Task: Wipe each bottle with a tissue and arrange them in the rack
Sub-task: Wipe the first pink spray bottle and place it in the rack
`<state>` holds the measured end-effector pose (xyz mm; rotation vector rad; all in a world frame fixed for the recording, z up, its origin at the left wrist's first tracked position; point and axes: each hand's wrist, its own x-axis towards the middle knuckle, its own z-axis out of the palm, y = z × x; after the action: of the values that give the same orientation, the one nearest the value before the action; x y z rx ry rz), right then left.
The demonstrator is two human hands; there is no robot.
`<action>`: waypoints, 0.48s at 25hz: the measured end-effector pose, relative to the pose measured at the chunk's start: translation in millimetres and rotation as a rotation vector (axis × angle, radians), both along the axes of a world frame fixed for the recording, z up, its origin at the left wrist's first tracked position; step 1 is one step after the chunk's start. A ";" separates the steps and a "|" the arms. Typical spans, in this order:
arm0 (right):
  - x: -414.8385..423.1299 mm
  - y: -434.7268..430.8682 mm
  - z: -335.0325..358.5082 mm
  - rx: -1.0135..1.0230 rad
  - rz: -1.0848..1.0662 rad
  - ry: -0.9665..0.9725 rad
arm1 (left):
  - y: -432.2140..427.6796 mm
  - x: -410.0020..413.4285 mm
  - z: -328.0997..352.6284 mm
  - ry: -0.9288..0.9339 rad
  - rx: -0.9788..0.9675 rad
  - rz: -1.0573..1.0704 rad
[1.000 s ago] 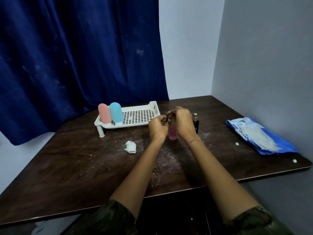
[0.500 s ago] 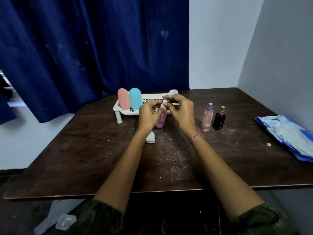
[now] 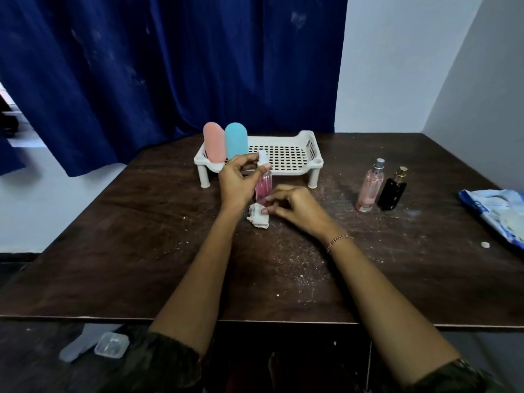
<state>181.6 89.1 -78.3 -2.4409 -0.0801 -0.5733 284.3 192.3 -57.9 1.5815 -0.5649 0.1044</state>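
My left hand (image 3: 236, 184) holds a small pink spray bottle (image 3: 263, 186) upright by its white top, in front of the rack. My right hand (image 3: 295, 207) reaches down beside the bottle's base and pinches a crumpled white tissue (image 3: 258, 218) that lies on the table. The white perforated rack (image 3: 280, 157) stands behind on short legs. A pink bottle (image 3: 214, 146) and a blue bottle (image 3: 236, 144) stand upright at its left end. A second pink spray bottle (image 3: 370, 186) and a black bottle (image 3: 392, 190) stand on the table to the right.
The dark wooden table (image 3: 141, 251) is dusted with white specks. A blue and white tissue pack (image 3: 499, 211) lies at the right edge. A blue curtain (image 3: 141, 66) hangs behind the rack. A clear plastic case (image 3: 111, 344) lies on the floor below the front edge.
My right hand has left the bottle's top and dropped to the tissue on the table. My left hand keeps the pink bottle upright. The view has shifted left.
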 end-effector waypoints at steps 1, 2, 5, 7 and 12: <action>-0.1 0.8 0.6 -0.006 0.033 0.038 | 0.0 0.0 -0.4 -0.009 0.004 -0.005; -0.3 1.4 1.2 -0.015 0.058 0.064 | 0.4 -0.4 -0.4 -0.015 0.003 -0.010; 0.4 5.0 1.9 -0.060 0.098 0.097 | 1.1 0.2 -0.7 -0.021 -0.020 -0.030; 2.3 6.9 1.4 -0.093 0.091 0.124 | 1.3 1.9 -1.4 -0.021 -0.038 -0.033; 2.1 5.2 7.6 -0.118 -0.009 -0.026 | 2.0 5.7 -1.8 -0.087 -0.032 -0.046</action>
<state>183.7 94.3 -70.8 -2.5495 -0.1171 -0.6207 290.1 194.2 -59.7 1.5376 -0.6644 0.1476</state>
